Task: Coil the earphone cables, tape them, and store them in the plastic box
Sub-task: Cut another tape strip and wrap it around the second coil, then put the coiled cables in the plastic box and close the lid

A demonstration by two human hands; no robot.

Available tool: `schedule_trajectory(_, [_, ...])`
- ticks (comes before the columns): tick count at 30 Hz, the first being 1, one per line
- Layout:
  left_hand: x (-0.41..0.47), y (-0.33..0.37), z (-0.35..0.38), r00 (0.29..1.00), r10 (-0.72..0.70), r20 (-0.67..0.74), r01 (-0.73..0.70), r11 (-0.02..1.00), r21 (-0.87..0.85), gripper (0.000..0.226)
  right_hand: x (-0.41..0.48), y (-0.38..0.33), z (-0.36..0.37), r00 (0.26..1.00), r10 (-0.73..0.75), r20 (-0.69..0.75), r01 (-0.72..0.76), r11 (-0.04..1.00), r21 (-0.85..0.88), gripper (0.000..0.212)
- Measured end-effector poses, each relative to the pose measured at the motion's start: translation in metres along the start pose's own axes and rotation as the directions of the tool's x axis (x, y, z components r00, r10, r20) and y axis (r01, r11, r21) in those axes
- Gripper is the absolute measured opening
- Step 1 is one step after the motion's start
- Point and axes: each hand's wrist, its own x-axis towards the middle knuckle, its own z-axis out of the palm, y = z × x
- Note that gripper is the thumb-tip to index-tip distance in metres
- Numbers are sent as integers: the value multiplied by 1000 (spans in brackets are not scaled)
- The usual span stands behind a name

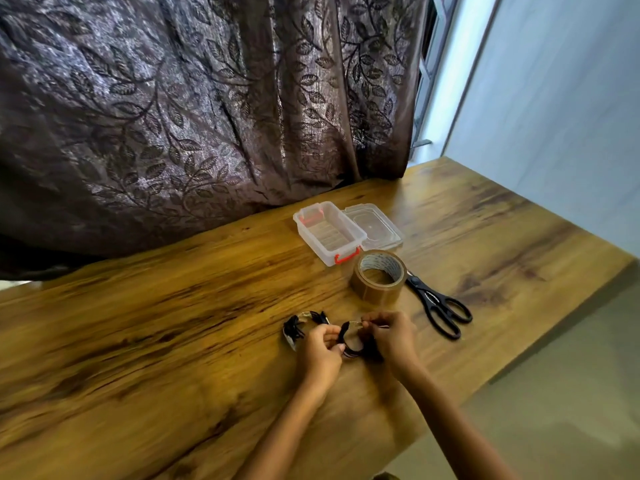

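A coiled black earphone cable (pixel 349 342) is held between both hands just above the wooden table (pixel 173 323). My left hand (pixel 320 351) pinches its left side. My right hand (pixel 391 336) grips its right side, with a bit of shiny tape at its fingertips. A second coiled black earphone cable (pixel 299 325), with tape on it, lies on the table to the left of my left hand. The clear plastic box (pixel 329 235) with red latches stands open behind, its lid (pixel 374 225) beside it. A brown tape roll (pixel 379 275) sits in front of the box.
Black scissors (pixel 440 306) lie to the right of the tape roll. A dark leaf-patterned curtain (pixel 190 116) hangs along the table's far edge. The table's right edge drops to the floor (pixel 571 393).
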Motion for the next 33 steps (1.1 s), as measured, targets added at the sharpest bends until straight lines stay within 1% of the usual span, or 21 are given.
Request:
schedule_trajectory(2, [1,-1,2,1000,6,-10,-5,998,66,33,0,0,-1,1000,-3,-26,2,999,-39,20])
schedule_trajectory(4, [2,0,2,1000,16,-7,-15,991,132,35,0,1,-3,1000,-4,-16,3,997,-72,20])
schedule_trajectory(5, [3,2,2,1000,27,-3,-26,984,177,36,-1,0,-3,1000,-8,-5,7,995,-95,17])
schedule_trajectory(7, [4,7,-1,998,64,5,-63,963,263,36,0,0,-4,1000,-27,6,27,988,-150,6])
schedule_trajectory(8, [5,11,-2,997,82,7,-81,955,287,34,1,-1,-5,999,-53,5,53,982,-181,4])
schedule_trajectory(10, [10,21,-6,993,116,1,-111,946,306,28,1,-5,-8,991,-136,16,136,961,-241,10])
schedule_trajectory(13, [22,41,-12,990,135,-37,-117,943,310,19,3,-23,-16,957,-283,57,288,924,-250,13])
schedule_trajectory(16, [43,61,-19,986,124,-108,-91,958,272,19,28,-45,-19,917,-398,41,395,885,-248,14])
schedule_trajectory(18, [60,71,-21,984,88,-152,-50,970,236,20,53,-58,-16,898,-439,30,431,865,-256,15])
schedule_trajectory(20, [81,76,-18,985,27,-170,0,988,155,20,76,-70,-12,901,-432,40,426,862,-275,21])
schedule_trajectory(23, [104,80,-8,988,-18,-153,29,997,70,27,105,-82,-5,895,-436,95,439,819,-370,30])
schedule_trajectory(27, [122,83,1,991,-46,-126,40,998,-47,33,129,-91,1,910,-354,217,415,776,-475,36])
schedule_trajectory(30, [128,78,0,994,-46,-97,31,989,-144,34,135,-94,3,908,-356,222,420,764,-490,35])
schedule_trajectory(33, [127,72,-11,990,-40,-137,15,984,-178,34,129,-92,8,900,-363,243,436,771,-463,35])
